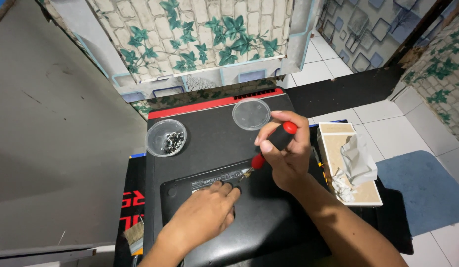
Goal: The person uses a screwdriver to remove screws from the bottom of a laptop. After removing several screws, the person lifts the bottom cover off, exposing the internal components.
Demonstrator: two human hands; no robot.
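Gripping a screwdriver (272, 145) with a black-and-red handle, the right hand (287, 157) has its fingers closed round it, tip angled down at the small black laptop (254, 217) lying underside up. Left hand (205, 213): flat on that laptop, fingers loosely spread, holding nothing, fingertips beside the screwdriver tip. Beneath: larger black laptop (209, 138) with red edge. On it: clear round dish of screws (166, 138); clear lid (251, 113). Right: tissue box (338, 148). Lower left: brush (134, 236).
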